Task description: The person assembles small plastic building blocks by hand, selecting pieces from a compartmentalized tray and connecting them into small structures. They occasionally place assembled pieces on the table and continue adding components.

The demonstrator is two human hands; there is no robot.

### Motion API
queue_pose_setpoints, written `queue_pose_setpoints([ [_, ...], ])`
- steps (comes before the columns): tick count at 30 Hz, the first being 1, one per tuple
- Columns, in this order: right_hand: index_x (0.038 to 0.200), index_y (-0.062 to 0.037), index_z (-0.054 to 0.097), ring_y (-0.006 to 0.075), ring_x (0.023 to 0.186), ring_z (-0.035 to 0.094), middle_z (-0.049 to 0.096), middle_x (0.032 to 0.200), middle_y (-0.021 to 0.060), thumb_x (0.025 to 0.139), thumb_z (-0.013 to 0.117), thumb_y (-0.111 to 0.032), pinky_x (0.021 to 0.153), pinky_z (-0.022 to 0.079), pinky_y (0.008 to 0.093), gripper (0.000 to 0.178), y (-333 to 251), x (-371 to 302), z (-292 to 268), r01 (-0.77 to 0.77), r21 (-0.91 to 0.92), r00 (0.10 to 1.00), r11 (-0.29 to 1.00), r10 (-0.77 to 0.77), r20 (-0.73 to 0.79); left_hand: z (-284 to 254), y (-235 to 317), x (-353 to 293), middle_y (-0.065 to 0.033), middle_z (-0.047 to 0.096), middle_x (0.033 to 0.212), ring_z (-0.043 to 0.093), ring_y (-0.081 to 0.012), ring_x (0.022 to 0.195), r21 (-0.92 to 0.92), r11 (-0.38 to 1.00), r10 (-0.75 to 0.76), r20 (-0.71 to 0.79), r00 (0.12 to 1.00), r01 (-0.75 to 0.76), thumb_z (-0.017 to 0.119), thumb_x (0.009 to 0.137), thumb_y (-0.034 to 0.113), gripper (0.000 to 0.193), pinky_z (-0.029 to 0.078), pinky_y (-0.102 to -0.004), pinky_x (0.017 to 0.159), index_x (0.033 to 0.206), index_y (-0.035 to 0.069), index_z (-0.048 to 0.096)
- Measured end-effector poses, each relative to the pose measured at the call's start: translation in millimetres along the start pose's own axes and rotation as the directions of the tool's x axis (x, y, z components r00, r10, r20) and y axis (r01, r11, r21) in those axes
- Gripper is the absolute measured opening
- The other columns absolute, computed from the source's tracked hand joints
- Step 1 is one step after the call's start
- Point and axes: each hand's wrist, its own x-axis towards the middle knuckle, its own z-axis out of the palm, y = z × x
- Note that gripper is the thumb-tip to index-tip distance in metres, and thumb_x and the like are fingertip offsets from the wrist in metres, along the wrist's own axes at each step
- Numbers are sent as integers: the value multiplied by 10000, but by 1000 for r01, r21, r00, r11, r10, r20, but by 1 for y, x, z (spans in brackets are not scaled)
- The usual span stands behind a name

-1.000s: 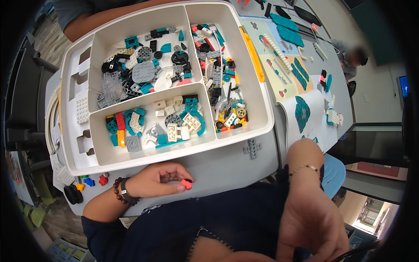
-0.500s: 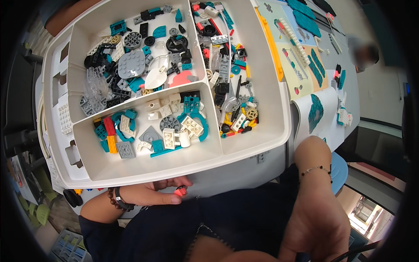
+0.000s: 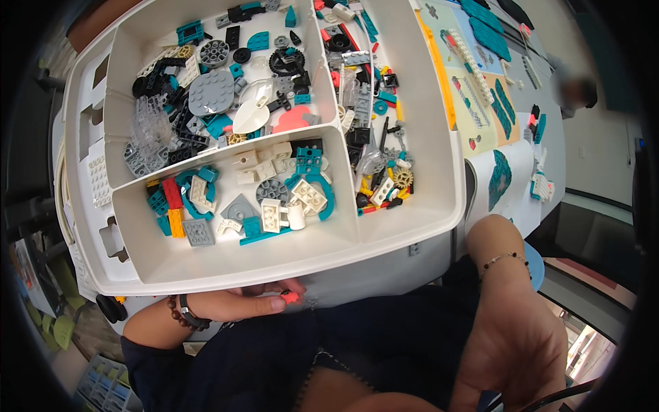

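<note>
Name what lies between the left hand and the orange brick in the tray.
The tray's front wall stands between the left hand and the orange brick, in the head view.

A white compartmented tray (image 3: 295, 270) of teal, white, grey and black building pieces (image 3: 211, 94) fills the upper left and centre. Below its front rim, lower left of centre, the left hand (image 3: 237, 305) pinches a small coral piece (image 3: 292, 297). The right hand (image 3: 513, 336) is at lower right; printed sheets (image 3: 482, 137) lie upper right.
</note>
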Motion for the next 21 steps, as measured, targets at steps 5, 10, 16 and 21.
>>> queue_pose_setpoints([
  [5,792,-20,588,130,786,562,580,831,19,724,608,-115,762,463,215,119,-10,-1,5,-71,134,997,988,74,-16,-1,6,2,-114,604,954,560,-153,893,-14,999,-45,61,997,46,614,798,81,215,433,-261,767,984,-19,574],
  [10,780,9,563,120,763,523,523,808,11,655,603,65,706,460,226,143,10,-1,22,10,386,984,923,60,-169,0,-5,-3,-104,614,958,561,-128,869,-123,991,-55,3,998,55,617,795,62,228,441,-243,757,1000,-19,561],
  [16,777,2,559,118,763,521,519,803,10,650,593,81,704,454,227,154,15,20,3,223,202,958,954,-176,-228,6,-4,-5,-157,596,972,593,-236,934,-138,990,13,-28,1000,-17,607,782,28,255,451,-346,857,1015,-18,514],
  [21,764,-11,549,111,755,515,513,790,9,648,582,101,684,453,226,165,-55,33,-38,-147,252,987,957,160,-33,10,-14,-2,-172,586,866,583,-276,847,-60,995,75,-130,989,-83,635,735,101,286,447,-417,808,960,3,488],
])
